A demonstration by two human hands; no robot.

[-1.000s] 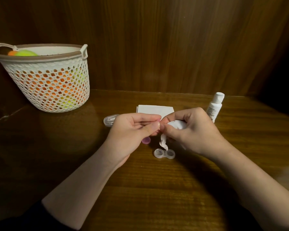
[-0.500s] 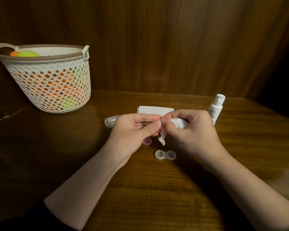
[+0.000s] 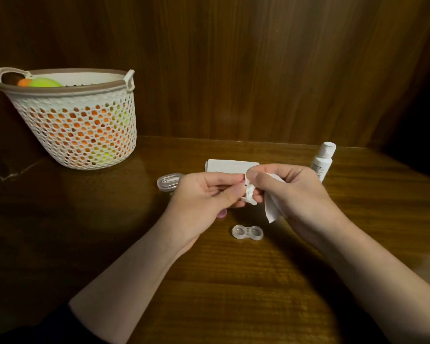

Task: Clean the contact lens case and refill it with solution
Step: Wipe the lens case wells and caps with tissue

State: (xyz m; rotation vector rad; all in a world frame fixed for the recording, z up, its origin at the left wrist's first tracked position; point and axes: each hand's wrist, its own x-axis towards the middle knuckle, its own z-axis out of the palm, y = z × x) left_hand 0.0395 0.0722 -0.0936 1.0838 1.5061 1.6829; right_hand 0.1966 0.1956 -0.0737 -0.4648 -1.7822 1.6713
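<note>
The clear two-well plastic contact lens case [image 3: 247,233] lay open on the wooden table [image 3: 233,294], just below both hands. Above it, the left hand [image 3: 199,204] pinched a small pink cap [image 3: 243,179]; the right hand [image 3: 293,194] gripped a twisted white tissue [image 3: 250,193] against it.

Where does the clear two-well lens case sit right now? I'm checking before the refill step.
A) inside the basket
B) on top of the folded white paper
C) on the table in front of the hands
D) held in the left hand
C: the lens case lies bare on the wooden table, below both hands, which hold a white tissue.
</note>
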